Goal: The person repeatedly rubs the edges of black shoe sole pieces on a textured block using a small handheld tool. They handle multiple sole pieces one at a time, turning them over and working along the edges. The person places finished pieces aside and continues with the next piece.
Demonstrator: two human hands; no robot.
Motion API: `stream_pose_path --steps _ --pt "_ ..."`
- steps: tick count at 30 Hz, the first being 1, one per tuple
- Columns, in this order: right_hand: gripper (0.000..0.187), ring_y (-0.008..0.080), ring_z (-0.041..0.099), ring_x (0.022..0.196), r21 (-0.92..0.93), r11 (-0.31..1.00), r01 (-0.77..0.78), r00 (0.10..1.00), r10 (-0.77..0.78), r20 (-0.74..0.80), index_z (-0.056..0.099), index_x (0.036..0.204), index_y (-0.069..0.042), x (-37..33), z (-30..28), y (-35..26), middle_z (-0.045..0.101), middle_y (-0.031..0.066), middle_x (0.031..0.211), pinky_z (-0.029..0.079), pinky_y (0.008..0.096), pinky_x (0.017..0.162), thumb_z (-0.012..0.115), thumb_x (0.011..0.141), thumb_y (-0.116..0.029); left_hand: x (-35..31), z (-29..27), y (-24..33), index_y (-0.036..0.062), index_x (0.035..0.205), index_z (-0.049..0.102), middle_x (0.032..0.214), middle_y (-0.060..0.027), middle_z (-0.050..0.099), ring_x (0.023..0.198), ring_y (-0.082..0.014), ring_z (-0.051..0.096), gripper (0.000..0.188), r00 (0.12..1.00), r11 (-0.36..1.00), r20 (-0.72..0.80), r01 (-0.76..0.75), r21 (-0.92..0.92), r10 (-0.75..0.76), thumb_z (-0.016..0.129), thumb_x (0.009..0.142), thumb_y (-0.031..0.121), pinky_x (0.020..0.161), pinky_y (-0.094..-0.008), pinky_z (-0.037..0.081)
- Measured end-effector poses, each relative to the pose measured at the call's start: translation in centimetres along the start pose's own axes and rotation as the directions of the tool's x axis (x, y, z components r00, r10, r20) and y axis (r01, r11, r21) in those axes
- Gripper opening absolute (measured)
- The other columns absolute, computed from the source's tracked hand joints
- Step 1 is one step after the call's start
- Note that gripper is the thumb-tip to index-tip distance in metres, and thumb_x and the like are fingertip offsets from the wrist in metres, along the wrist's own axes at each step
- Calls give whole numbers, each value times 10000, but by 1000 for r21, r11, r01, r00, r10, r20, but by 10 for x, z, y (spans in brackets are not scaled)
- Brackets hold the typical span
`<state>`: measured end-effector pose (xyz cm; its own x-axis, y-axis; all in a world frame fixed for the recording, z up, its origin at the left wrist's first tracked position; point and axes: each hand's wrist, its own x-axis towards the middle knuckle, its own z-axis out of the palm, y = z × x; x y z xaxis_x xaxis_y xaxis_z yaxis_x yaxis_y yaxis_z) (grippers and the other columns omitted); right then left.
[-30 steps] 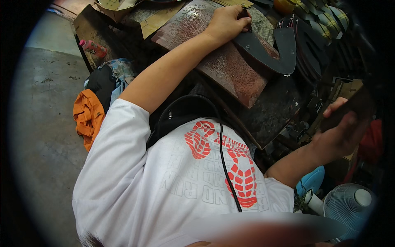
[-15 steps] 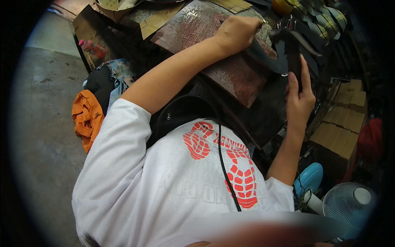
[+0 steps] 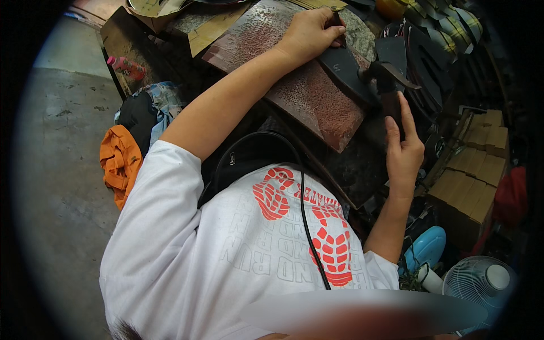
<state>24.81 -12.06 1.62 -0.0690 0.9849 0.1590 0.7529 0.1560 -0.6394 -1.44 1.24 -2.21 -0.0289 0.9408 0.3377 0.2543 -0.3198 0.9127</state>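
My left hand is over the far part of a reddish-brown, pitted board. Its thumb and fingers pinch a short, dark, narrow tool, whose exact kind I cannot make out. Just below that hand, a black curved flat piece with a small pale mark lies on the board. To the right, my right hand is wrapped round the dark handle of a claw hammer. The hammer stands head up, its head at the right end of the black piece; whether they touch I cannot tell.
Yellowish sheets lie beyond the board. A rough grey stone slab sits behind my left hand. Stacked black pieces stand at far right, cardboard boxes nearer. A white fan is at lower right, an orange cloth at left.
My left hand has moved up and left, turning so the pinched tool shows. More of the black piece is visible. The hammer in my right hand has come lower and slightly left.
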Motion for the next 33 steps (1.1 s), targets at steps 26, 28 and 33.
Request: stream_pose_path --steps 26,28,33 --pt "484 161 691 960 -41 998 -55 998 54 -20 530 1453 -300 -4 5 0 704 118 1231 536 332 826 647 984 -291 -1 -3 11 -25 977 600 749 -97 670 664 -140 672 86 993 994 54 107 -27 -105 625 949 53 587 -286 548" --pt "484 262 721 1040 5 998 68 997 -67 -45 547 1438 -299 -1 0 -4 708 140 1201 552 365 828 662 969 -266 -2 -5 16 -25 981 596 730 -107 667 658 -144 672 95 999 994 50 -7 108 1 631 943 56 589 -296 542" --pt "415 98 615 718 284 936 206 959 -135 -249 530 1374 -120 4 -62 -60 627 77 1243 489 230 590 608 990 -260 -2 -6 21 -29 955 600 723 -103 668 658 -141 669 102 979 948 146 -177 265 142 628 945 69 609 -294 541"
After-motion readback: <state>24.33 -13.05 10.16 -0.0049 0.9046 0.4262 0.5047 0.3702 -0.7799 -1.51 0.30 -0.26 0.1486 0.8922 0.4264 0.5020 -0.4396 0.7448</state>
